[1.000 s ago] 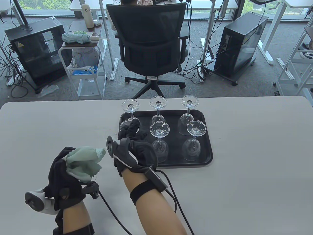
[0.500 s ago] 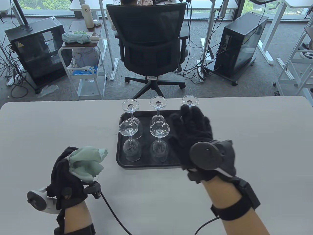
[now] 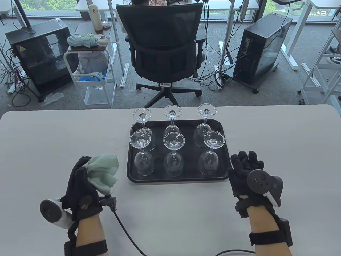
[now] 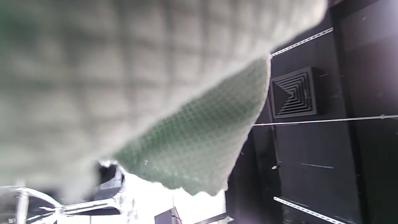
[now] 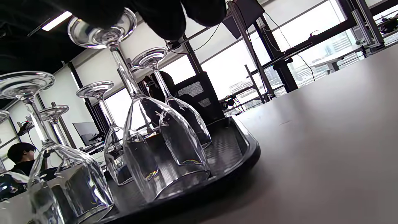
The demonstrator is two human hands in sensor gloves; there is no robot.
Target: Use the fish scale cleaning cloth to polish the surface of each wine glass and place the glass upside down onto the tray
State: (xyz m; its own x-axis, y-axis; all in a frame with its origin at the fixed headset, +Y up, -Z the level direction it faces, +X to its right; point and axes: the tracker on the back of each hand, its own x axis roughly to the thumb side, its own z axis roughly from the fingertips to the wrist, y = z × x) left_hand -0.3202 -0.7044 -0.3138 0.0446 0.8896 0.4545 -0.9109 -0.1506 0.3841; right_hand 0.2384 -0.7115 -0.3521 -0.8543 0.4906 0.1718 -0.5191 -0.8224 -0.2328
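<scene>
Several clear wine glasses [image 3: 209,160] stand upside down in two rows on the black tray [image 3: 181,179] at the table's middle. My left hand [image 3: 82,173] rests left of the tray's front corner and grips the crumpled pale green cloth [image 3: 104,172]. That cloth [image 4: 192,140] fills most of the left wrist view. My right hand [image 3: 246,162] lies on the table just right of the tray's front right corner, fingers relaxed and holding nothing. In the right wrist view the glasses [image 5: 161,137] and tray [image 5: 242,152] are close by, left of my fingertips [image 5: 168,15].
The grey table [image 3: 279,138] stretches bare to the right of the tray. Glove cables [image 3: 128,234] trail along the front edge. Beyond the table's far edge stand an office chair [image 3: 162,53], a cart [image 3: 90,74] and computer cases.
My right hand left the front left glass standing on the tray, swept right across the tray, then drew back to the table beside its right front corner. The left hand edged forward with the cloth.
</scene>
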